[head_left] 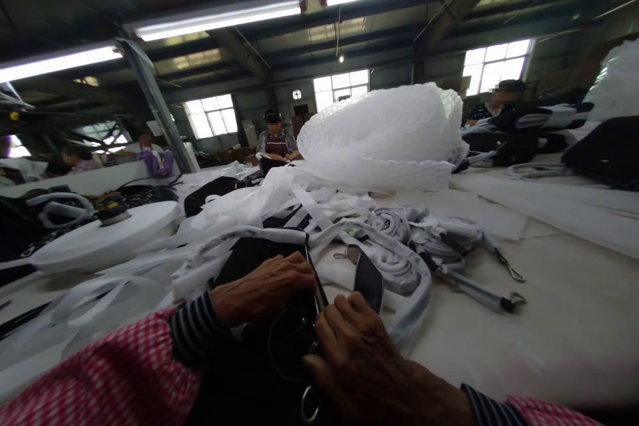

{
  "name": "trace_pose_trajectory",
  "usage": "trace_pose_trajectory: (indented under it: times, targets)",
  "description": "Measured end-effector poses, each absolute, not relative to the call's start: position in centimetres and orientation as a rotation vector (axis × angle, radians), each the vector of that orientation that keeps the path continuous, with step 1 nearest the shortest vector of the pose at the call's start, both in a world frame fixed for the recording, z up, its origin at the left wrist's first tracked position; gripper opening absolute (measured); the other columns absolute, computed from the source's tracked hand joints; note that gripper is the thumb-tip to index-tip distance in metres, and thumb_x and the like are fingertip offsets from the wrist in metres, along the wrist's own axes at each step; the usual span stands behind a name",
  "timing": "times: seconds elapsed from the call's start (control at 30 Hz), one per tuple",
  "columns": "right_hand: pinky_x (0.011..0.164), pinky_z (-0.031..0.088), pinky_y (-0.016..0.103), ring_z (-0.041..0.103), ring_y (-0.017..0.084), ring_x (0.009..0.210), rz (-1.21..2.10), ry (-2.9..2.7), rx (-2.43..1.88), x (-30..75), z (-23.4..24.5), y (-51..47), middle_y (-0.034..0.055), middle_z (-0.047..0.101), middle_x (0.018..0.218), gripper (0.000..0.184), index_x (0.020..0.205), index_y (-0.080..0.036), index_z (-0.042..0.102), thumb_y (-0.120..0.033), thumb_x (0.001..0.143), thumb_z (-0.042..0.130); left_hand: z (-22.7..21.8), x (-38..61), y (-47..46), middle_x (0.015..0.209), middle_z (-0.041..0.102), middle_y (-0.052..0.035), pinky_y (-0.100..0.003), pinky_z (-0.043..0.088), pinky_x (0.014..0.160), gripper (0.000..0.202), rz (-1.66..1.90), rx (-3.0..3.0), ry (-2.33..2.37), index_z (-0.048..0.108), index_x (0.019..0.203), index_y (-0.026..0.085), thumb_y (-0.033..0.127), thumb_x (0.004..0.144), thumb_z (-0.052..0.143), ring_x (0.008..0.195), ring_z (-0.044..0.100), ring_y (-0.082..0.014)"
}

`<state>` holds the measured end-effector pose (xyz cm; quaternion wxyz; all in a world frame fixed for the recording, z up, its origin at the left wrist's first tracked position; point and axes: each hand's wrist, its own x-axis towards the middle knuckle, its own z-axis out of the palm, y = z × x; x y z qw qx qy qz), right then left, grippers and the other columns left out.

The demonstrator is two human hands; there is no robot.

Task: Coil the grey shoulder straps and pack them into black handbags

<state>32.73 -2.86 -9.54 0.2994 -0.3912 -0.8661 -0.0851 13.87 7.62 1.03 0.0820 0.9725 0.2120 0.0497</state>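
A black bag (239, 373) with metal rings and a zipper edge lies in front of me, its lower part dark. My left hand (267, 289) reaches across its upper part, the fingers curled over the fabric next to the zipper. On the zipper's other side, my right hand (357, 353) is closed on the bag's edge with bent fingers; the fingertips are partly hidden. A black flap (368, 279) with zipper teeth stands up just beyond the right hand. Along the bag's far side runs a strap wrapped in white material (422, 289).
Wrapped straps (397, 266) with metal clips lie coiled to the right. On the left is a large white roll (104, 236) beside loose white strips (110, 299). A big bundle of white foam sheeting (382, 136) stands behind. Other people (277, 140) sit across the table.
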Motion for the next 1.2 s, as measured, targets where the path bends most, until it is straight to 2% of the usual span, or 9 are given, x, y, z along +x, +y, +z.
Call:
trace_pose_trajectory:
  times: [0.13,0.3,0.53,0.67,0.77,0.9,1.0,1.1,1.2]
  targets:
    - [0.112,0.033,0.045,0.056,0.025,0.100,-0.026,-2.348,-1.081,33.2,-8.9,-2.9,0.0054,0.063,0.098,0.021,0.101,-0.019,0.060,-0.039,0.104,0.053,0.2,12.9,7.4,0.119,0.064,-0.0061,-0.033,0.041,0.091,0.026,-0.042,3.104,0.634,0.062,0.117,0.024,0.011,0.099,0.049,0.108,0.052,-0.0237]
    - [0.094,0.043,0.040,0.059,0.022,0.091,0.151,-2.471,-1.056,34.2,-6.6,-2.2,0.0036,0.066,0.095,0.026,0.095,-0.021,0.061,-0.044,0.104,0.055,-0.1,12.4,8.2,0.133,0.056,-0.0098,-0.038,0.040,0.097,0.041,-0.018,3.287,0.521,0.056,0.132,0.026,0.011,0.094,0.055,0.122,0.048,-0.0282]
    - [0.089,0.038,0.036,0.059,0.019,0.083,0.191,-2.465,-0.965,35.3,-4.5,-0.5,0.0018,0.066,0.084,0.037,0.082,-0.020,0.059,-0.045,0.108,0.049,1.4,13.5,8.6,0.114,0.064,-0.0067,-0.034,0.041,0.089,0.020,-0.109,3.098,0.449,0.062,0.101,0.022,0.006,0.093,0.053,0.109,0.055,-0.0254]
    - [0.069,0.033,0.031,0.055,0.015,0.065,0.189,-2.455,-0.977,35.5,-3.8,1.6,0.0006,0.064,0.074,0.027,0.088,-0.019,0.058,-0.031,0.107,0.044,2.3,13.5,9.0,0.095,0.062,-0.0057,-0.034,0.039,0.073,0.022,-0.083,3.079,0.619,0.060,0.098,0.019,0.002,0.088,0.048,0.086,0.055,-0.0225]
    - [0.060,0.025,0.031,0.050,0.015,0.059,0.127,-2.412,-1.022,35.3,-4.0,2.1,0.0025,0.063,0.072,0.022,0.088,-0.018,0.057,-0.026,0.104,0.045,3.6,13.4,9.8,0.088,0.058,-0.0049,-0.034,0.035,0.067,0.030,0.080,3.184,0.691,0.060,0.096,0.019,-0.002,0.083,0.043,0.082,0.051,-0.0222]
    - [0.055,0.020,0.032,0.043,0.014,0.054,0.134,-2.359,-1.119,35.2,-3.6,-0.2,0.0031,0.062,0.071,0.020,0.087,-0.018,0.054,-0.021,0.102,0.042,4.9,13.9,10.0,0.076,0.053,-0.0042,-0.035,0.034,0.067,0.029,0.496,3.244,0.609,0.051,0.072,0.020,-0.001,0.086,0.038,0.079,0.047,-0.0220]
    - [0.051,0.025,0.028,0.044,0.012,0.054,0.486,-2.425,-1.082,36.1,-2.0,-2.2,0.0002,0.062,0.076,0.015,0.092,-0.019,0.057,-0.020,0.102,0.047,3.9,14.0,9.3,0.079,0.055,-0.0059,-0.037,0.041,0.075,0.030,0.803,3.232,0.556,0.051,0.073,0.021,0.001,0.092,0.038,0.087,0.050,-0.0233]
    - [0.054,0.034,0.021,0.051,0.010,0.060,1.092,-2.489,-0.953,37.5,-0.3,-1.5,-0.0023,0.060,0.076,0.010,0.090,-0.018,0.062,-0.020,0.099,0.057,1.9,13.6,8.6,0.082,0.058,-0.0062,-0.036,0.047,0.079,0.028,0.922,3.179,0.447,0.052,0.080,0.020,0.000,0.094,0.039,0.091,0.053,-0.0222]
    - [0.062,0.043,0.022,0.055,0.012,0.069,1.300,-2.345,-0.790,37.7,0.0,2.1,0.0001,0.059,0.080,0.025,0.087,-0.015,0.063,-0.029,0.103,0.050,0.9,13.4,8.6,0.083,0.059,-0.0048,-0.035,0.049,0.076,0.027,1.002,3.130,0.370,0.051,0.083,0.020,-0.002,0.095,0.041,0.089,0.055,-0.0201]
